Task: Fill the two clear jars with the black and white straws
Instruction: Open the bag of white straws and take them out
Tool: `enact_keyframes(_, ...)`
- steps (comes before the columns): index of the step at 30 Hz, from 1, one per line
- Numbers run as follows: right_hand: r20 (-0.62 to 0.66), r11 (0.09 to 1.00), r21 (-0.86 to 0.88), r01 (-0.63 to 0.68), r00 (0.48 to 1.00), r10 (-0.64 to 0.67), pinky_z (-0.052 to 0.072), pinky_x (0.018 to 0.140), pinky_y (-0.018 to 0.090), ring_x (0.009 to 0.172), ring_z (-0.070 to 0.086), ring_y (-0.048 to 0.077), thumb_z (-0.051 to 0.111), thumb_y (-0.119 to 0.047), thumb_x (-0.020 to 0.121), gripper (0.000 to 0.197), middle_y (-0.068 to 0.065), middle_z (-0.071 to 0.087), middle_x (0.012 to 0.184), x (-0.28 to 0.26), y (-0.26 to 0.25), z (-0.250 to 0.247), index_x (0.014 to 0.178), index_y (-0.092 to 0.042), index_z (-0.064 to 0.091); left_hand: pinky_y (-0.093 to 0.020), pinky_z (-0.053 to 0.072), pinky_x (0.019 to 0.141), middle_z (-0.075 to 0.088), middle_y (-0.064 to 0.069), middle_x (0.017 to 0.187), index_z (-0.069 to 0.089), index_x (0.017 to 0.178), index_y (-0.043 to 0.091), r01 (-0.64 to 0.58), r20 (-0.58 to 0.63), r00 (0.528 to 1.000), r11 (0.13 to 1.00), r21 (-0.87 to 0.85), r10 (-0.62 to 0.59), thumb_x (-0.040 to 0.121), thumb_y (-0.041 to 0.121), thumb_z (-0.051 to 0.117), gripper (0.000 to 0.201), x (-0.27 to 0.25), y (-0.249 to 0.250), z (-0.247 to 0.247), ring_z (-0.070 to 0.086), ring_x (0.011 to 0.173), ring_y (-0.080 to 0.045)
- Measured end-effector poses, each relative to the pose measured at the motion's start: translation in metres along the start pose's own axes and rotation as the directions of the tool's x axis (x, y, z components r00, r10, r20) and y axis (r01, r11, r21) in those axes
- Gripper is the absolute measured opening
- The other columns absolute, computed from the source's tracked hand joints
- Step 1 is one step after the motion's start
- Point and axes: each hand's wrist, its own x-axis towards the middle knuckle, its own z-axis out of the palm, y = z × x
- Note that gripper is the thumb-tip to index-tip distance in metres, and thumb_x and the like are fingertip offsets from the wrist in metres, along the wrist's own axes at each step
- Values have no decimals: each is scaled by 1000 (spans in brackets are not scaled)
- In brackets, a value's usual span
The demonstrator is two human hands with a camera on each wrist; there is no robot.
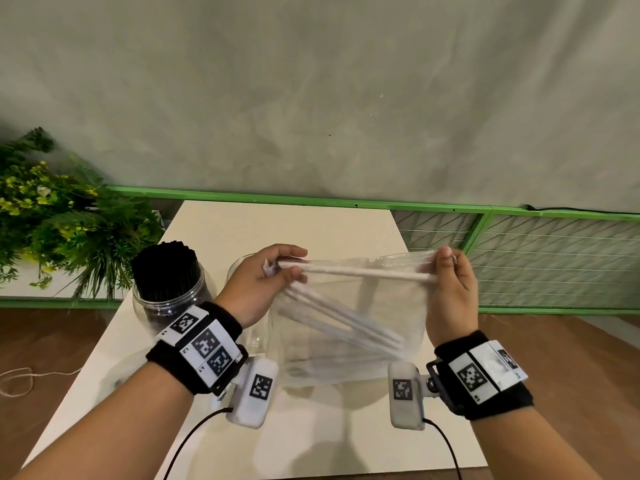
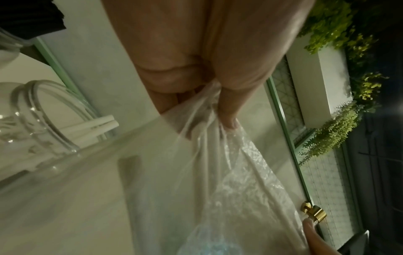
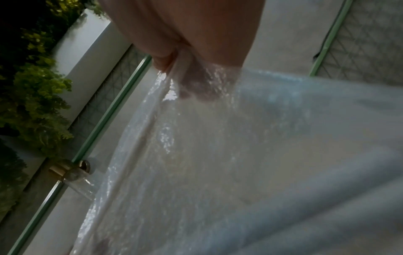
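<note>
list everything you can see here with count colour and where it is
black straws: one dense bundle, black, upright in the left jar
left jar: one, clear, on the table's left side
second jar: one, clear, behind the left hand, a few white straws inside
plastic bag: one, clear, held up over the table by its top edge
white straws: several, white, inside the bag, count unclear
table: one, off-white, centre
plant: one, green and yellow, far left
fence: green frame, wire mesh, behind the table
string: one, pale, on the floor at left
left hand: grip pinches the bag's top left
right hand: grip pinches the bag's top right
</note>
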Motion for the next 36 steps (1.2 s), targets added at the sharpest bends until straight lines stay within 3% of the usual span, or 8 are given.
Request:
enact_keyframes(4,33,996,-92,19,999,-16,43,67,18,64,52,3,42,-18,102,28,-7,55,69,0,4,-2,76,-17,52,-22,46,72,71,0,83,66,98,21,4,-26,1000,1000,19,-3,90,6,59,18,1,-7,-2,68,82,-14)
enact_keyframes(13,36,982,-177,-62,997,70,41,70,22,69,50,6,48,-23,100,25,-7,56,73,-3,11,-11,77,-17,57,-36,42,103,70,7,109,67,103,32,72,-82,995,991,112,-63,97,25,48,21,-1,-20,-9,61,109,-16)
enact_keyframes(18,43,984,-171,-46,998,54,44,67,10,64,53,-4,48,-19,99,23,-12,59,69,-3,5,-11,80,-14,59,-24,42,82,69,13,87,68,83,33,-4,-134,990,959,285,44,95,22,53,22,-1,-11,-13,58,85,0)
enact_keyframes(23,27,980,-193,-40,999,46,44,70,11,66,55,-5,49,-19,99,22,-11,60,72,-3,5,-15,81,-16,61,-23,40,73,65,6,74,67,73,24,2,-240,969,970,244,58,88,25,64,15,-5,-12,-9,56,76,-11)
enact_keyframes(26,7,983,-180,-43,999,45,45,69,10,66,55,-5,48,-19,99,22,-16,62,67,-4,3,-16,82,-16,61,-14,36,63,57,7,69,63,68,23,-7,-226,971,949,316,83,86,30,65,20,-6,-9,-9,49,65,-3)
enact_keyframes(30,21,960,-280,-23,999,30,46,77,27,76,55,5,51,-23,98,16,-6,61,81,-4,6,-17,87,-20,62,-12,37,61,60,16,61,64,70,15,23,-196,979,943,333,46,85,26,68,19,-4,-6,-13,50,62,1)
enact_keyframes(33,124,806,-543,237,971,-202,45,88,41,98,54,20,50,-35,95,14,-1,59,101,-9,8,-14,99,-25,60,-27,44,74,65,1,80,67,79,13,20,-180,983,943,333,42,85,23,67,12,-1,-5,-13,58,78,-16)
enact_keyframes(36,462,411,-683,603,793,-396,32,98,41,116,44,20,51,-46,90,40,-3,55,118,-23,-5,8,120,-22,57,-22,46,77,67,-2,87,68,82,15,7,-146,989,956,293,37,86,23,67,9,-1,-1,-8,61,85,-15)
